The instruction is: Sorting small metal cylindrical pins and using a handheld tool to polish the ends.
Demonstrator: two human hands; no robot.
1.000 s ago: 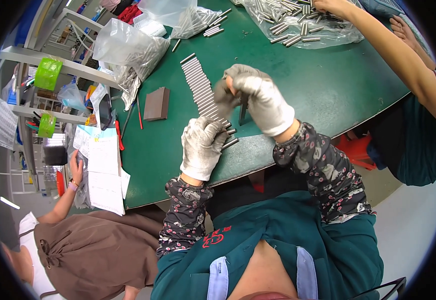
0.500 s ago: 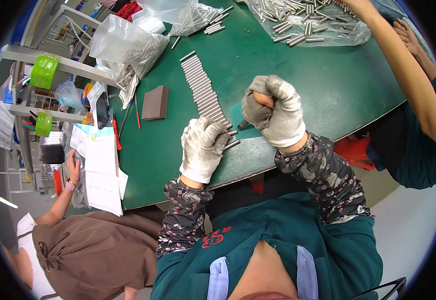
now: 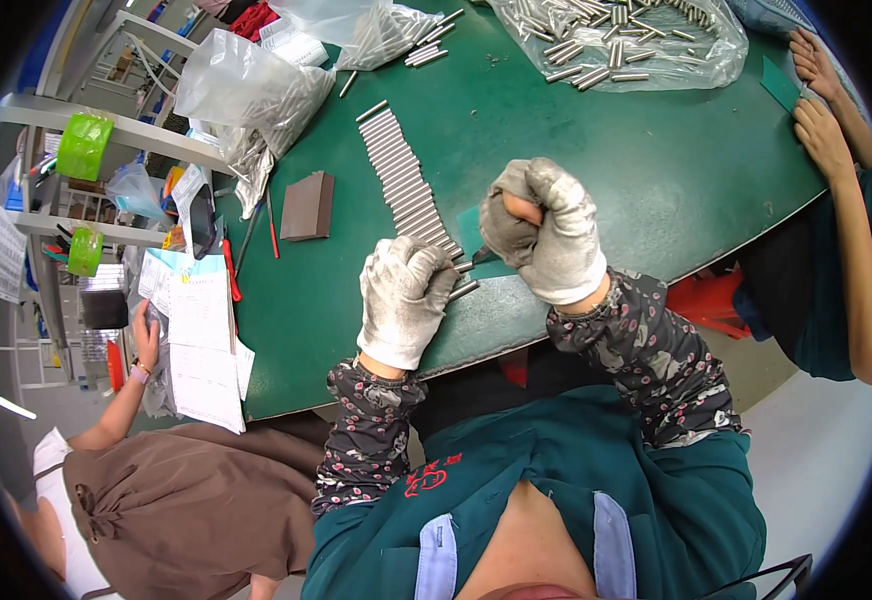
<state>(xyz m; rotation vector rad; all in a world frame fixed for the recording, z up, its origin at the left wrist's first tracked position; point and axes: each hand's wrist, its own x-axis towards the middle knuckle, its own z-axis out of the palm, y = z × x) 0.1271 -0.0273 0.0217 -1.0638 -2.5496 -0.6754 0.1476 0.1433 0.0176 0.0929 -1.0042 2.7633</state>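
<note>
The left hand (image 3: 406, 300), in a grey glove, lies palm down at the near edge of the green desk (image 3: 596, 170), fingers curled over the near end of a row of metal rods (image 3: 408, 188); a few rod ends stick out from under the fingers, so its grip is pressing on them more than closing round them. Just to the right, the right hand (image 3: 544, 235), also gloved, is raised off the desk in a clenched fist; what the fist holds I cannot tell. Beneath it lies a small green card (image 3: 476, 240), touching the row's near end.

The rods lie side by side in one long band running from the left hand away toward the far left. Left of the band sits a brown block (image 3: 308, 206), with a red pen (image 3: 273, 222) beside it. Further off, clear bags (image 3: 246, 85) hold more rods, and a large bag of rods (image 3: 626, 40) lies at the far right. A co-worker's hand (image 3: 821, 135) rests at the desk's right edge; another person sits at the left by papers (image 3: 201, 340).
</note>
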